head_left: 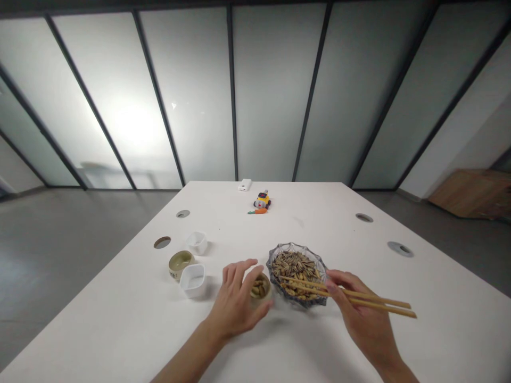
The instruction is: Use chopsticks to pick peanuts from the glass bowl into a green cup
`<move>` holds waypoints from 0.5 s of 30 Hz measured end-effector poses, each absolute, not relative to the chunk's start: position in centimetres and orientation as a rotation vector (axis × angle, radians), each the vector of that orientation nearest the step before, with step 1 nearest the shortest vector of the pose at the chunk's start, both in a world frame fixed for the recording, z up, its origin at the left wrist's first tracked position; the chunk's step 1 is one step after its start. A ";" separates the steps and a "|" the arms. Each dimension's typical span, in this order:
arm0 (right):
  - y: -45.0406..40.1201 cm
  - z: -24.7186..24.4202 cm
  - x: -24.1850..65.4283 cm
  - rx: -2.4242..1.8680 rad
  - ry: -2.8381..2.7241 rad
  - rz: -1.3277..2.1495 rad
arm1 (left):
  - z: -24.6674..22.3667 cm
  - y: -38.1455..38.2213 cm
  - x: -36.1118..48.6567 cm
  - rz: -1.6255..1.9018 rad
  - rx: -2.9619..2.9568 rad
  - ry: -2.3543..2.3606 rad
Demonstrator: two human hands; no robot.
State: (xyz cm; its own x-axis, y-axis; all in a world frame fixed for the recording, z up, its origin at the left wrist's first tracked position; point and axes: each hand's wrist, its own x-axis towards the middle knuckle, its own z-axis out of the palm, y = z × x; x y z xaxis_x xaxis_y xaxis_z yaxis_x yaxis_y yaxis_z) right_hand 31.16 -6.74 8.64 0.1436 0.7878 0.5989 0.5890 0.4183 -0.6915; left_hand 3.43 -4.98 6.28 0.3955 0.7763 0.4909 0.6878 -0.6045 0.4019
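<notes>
My left hand point(239, 298) is curved around a small round cup point(261, 299) that has a few brownish pieces inside. Just right of it stands a scalloped glass bowl point(275, 250) filled with striped seeds point(293, 263) and paler, yellowish pieces point(305, 291). A pair of wooden chopsticks point(375, 302) is held in my right hand point(359, 308), at the bowl's right edge. Their tips reach over the contents of the bowl; whether they pinch a piece is too small to tell.
Left of my left hand stand a greenish cup point(181, 263) and two clear plastic containers point(194, 282). Farther back on the white table point(327, 213) are a toy car point(262, 200), a toy carrot point(258, 211) and a white box point(245, 185). Round holes pierce the tabletop near both sides.
</notes>
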 end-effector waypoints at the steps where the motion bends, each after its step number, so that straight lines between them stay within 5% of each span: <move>1: -7.0 8.7 30.9 -1.216 -1.590 0.173 | 6.7 -5.5 4.3 1.022 2.567 1.305; 15: -7.0 8.0 30.6 -1.054 -1.580 0.006 | 11.8 -2.9 12.2 0.654 2.552 1.055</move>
State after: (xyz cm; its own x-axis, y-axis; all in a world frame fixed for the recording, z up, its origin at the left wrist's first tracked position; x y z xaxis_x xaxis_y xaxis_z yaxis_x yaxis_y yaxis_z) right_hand 30.62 -6.98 8.03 0.0845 0.6137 0.7850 0.6073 0.5929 -0.5288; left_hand 12.18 -2.94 11.79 0.6260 0.7224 0.2936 0.5846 -0.6840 0.4363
